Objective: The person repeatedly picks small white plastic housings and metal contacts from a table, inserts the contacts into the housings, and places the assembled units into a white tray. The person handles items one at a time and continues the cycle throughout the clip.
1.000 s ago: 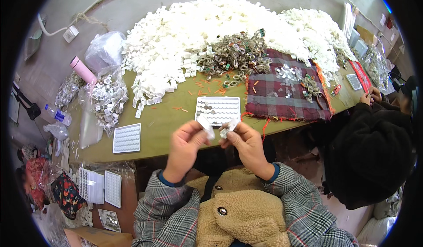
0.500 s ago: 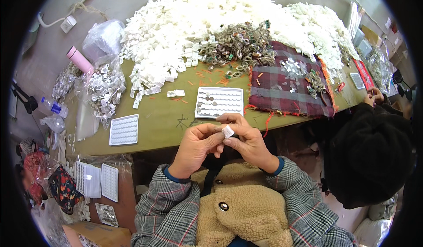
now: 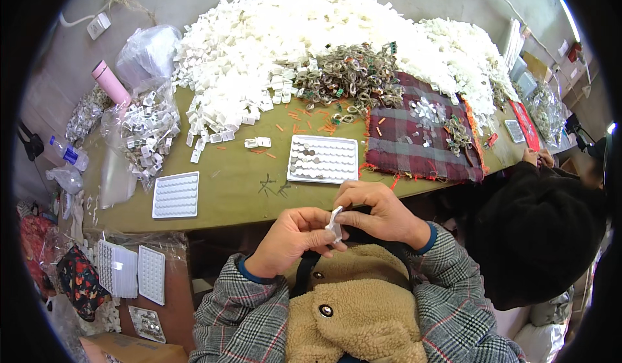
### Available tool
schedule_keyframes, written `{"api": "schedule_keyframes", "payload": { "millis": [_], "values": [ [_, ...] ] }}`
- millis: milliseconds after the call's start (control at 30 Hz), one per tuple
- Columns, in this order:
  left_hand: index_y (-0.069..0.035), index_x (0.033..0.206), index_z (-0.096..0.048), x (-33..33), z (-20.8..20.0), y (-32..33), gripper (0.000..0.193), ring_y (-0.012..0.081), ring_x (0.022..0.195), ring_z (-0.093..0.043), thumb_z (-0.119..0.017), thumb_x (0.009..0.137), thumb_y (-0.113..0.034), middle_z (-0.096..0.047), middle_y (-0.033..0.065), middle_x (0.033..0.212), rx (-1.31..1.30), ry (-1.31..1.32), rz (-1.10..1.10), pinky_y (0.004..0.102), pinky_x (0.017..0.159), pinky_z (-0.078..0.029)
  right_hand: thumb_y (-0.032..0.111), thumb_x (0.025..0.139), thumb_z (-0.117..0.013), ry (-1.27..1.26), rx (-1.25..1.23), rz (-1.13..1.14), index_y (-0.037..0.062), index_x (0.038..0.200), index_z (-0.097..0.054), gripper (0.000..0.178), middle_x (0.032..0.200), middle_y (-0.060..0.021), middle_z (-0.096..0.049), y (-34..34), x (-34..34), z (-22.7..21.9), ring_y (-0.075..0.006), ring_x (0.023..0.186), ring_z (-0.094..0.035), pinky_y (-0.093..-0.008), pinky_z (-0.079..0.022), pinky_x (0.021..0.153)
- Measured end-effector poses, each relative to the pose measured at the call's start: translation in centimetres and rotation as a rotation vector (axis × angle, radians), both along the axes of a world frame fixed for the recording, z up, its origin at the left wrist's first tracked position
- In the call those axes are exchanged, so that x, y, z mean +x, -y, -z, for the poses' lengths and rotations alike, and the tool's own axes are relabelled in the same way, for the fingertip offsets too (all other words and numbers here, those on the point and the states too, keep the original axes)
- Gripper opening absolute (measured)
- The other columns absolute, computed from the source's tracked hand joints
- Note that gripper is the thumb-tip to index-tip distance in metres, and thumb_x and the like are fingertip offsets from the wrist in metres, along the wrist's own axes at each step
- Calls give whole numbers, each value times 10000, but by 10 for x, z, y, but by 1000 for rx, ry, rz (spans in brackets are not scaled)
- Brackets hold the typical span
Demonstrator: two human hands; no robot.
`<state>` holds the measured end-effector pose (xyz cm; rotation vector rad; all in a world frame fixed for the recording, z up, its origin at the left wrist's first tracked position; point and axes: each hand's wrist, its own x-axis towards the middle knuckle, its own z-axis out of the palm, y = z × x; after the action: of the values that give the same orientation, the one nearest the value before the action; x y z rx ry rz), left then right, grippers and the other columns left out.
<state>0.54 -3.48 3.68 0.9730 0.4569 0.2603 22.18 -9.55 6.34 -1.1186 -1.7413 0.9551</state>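
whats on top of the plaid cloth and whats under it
On the plaid cloth lie small pale pieces and a tangle of brownish loops. Green tabletop shows along its left edge; anything directly under the cloth is covered from view.

Small-parts workshop — heaped white pieces (image 3: 259, 52), ridged trays (image 3: 175, 195), bagged parts (image 3: 149, 129)

White piece (image 3: 334, 225); maroon-grey plaid cloth (image 3: 403, 152); olive tabletop (image 3: 236, 191); pink flask (image 3: 111, 83); grey checked sleeves (image 3: 243, 308).
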Motion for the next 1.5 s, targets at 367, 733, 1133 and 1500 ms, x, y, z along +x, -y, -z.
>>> {"api": "schedule_keyframes", "payload": {
  "millis": [367, 733, 1133, 1500],
  "values": [
    [21, 1077, -624, -10, 28, -19, 160, 169, 771, -700, -632, 927, -33, -707, 159, 987, -63, 101, -167, 256, 636, -577, 100, 797, -724, 739, 123, 513, -47, 910, -669, 194, 852, -185, -650, -137, 61, 19, -319, 766, -635, -392, -499, 708],
    [24, 1098, -615, -9, 31, -21, 188, 151, 746, -675, -639, 920, -30, -696, 171, 1023, -115, 143, -200, 236, 604, -551, 68, 904, -665, 210, 44, 521, -36, 987, -647, 134, 895, -64, -674, -122, 56, 7, -117, 799, -613, -260, -484, 693],
    [65, 1107, -593, 18, 4, 22, 243, 243, 931, -701, -677, 894, -16, -581, 221, 1273, 303, 351, -417, 297, 710, -607, 134, 940, -661, -896, -301, 125, -4, 1051, -583, 193, 891, -75, -653, 12, -6, 19, -164, 820, -645, -292, -532, 793],
    [51, 1130, -605, 16, 10, 49, 257, 162, 823, -685, -677, 905, -51, -676, 134, 1040, 61, 189, -286, 258, 640, -571, 39, 926, -657, -1112, -239, 231, 20, 951, -584, 79, 798, -49, -627, 47, -4, 36, -123, 629, -572, -239, -471, 577]
  ]
}}
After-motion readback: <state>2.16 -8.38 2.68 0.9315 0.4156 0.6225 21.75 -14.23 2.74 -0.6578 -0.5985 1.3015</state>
